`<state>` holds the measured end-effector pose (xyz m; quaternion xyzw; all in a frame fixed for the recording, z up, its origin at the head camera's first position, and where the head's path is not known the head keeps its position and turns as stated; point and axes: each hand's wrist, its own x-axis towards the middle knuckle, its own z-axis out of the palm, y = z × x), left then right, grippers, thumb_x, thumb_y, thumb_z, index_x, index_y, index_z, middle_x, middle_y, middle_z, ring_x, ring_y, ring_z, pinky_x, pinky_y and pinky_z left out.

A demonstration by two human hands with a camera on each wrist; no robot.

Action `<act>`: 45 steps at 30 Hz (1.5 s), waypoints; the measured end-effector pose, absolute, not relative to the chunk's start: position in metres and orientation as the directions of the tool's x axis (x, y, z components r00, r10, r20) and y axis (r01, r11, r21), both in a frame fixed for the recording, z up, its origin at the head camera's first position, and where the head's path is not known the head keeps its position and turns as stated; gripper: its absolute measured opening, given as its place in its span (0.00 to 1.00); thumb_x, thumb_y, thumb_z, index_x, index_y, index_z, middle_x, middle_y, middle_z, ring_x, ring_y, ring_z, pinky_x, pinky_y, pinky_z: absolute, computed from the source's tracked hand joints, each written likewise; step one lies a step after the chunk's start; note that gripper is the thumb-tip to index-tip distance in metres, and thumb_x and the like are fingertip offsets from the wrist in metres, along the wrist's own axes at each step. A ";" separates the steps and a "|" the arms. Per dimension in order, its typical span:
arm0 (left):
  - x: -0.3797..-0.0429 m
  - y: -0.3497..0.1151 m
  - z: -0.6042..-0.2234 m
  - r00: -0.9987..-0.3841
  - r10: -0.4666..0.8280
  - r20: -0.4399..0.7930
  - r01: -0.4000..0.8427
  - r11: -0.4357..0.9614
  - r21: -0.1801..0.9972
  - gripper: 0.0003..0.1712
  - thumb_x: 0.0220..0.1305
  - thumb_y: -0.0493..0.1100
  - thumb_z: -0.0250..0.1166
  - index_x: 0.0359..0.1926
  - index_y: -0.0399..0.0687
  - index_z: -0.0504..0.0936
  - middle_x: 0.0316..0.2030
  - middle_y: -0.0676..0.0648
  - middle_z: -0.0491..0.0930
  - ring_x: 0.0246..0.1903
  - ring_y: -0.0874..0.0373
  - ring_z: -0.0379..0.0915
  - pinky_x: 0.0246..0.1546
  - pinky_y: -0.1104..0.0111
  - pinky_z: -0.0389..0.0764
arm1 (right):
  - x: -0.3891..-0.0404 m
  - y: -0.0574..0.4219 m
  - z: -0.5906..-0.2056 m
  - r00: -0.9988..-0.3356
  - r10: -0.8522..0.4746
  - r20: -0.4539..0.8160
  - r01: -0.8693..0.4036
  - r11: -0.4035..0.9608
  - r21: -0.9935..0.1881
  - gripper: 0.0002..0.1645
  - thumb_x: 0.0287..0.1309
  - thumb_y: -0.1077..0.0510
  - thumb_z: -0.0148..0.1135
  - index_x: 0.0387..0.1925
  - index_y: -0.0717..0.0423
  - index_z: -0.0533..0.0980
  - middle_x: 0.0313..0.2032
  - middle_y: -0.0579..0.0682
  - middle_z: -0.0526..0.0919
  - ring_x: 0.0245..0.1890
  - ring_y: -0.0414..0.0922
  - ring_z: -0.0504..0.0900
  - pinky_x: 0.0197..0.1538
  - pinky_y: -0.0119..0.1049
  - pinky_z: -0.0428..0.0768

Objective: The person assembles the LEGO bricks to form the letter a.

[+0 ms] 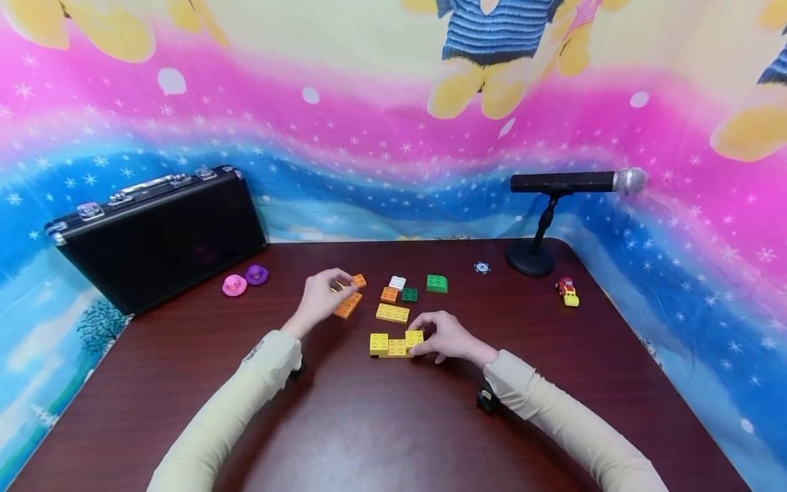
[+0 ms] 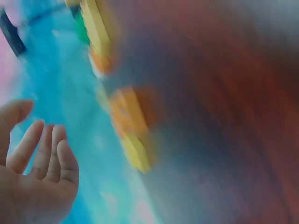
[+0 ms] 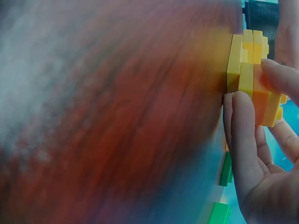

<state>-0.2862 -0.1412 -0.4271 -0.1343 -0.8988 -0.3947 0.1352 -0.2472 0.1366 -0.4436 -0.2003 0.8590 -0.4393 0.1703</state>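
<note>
My right hand (image 1: 451, 336) pinches the right end of a joined yellow brick structure (image 1: 379, 343), raised at both ends and lower in the middle. In the right wrist view, thumb and fingers grip a stack with an orange brick (image 3: 260, 95) between yellow layers. My left hand (image 1: 318, 301) hovers by a long orange brick (image 1: 348, 306) and a small orange brick (image 1: 359, 280). Seen from the left wrist, its fingers are loosely bent and hold nothing; bricks there are blurred. A flat yellow brick (image 1: 392, 313) lies just behind the structure.
Beyond lie white (image 1: 397, 282), orange (image 1: 389, 294), dark green (image 1: 409, 294) and light green bricks (image 1: 437, 283). A black briefcase (image 1: 166, 239), pink (image 1: 234, 285) and purple toys (image 1: 257, 275) stand left. A poker chip (image 1: 482, 268), microphone stand (image 1: 530, 258) and toy car (image 1: 567, 292) are right.
</note>
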 end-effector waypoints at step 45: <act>-0.316 -0.159 -0.436 -0.974 0.061 0.220 0.194 0.727 0.659 0.24 0.50 0.42 0.68 0.48 0.35 0.75 0.39 0.38 0.73 0.37 0.47 0.70 0.40 0.59 0.73 | -0.245 0.136 -0.440 -0.866 -0.481 -0.133 -0.183 0.554 -0.812 0.19 0.39 0.54 0.73 0.37 0.44 0.78 0.39 0.48 0.72 0.28 0.46 0.75 0.19 0.40 0.78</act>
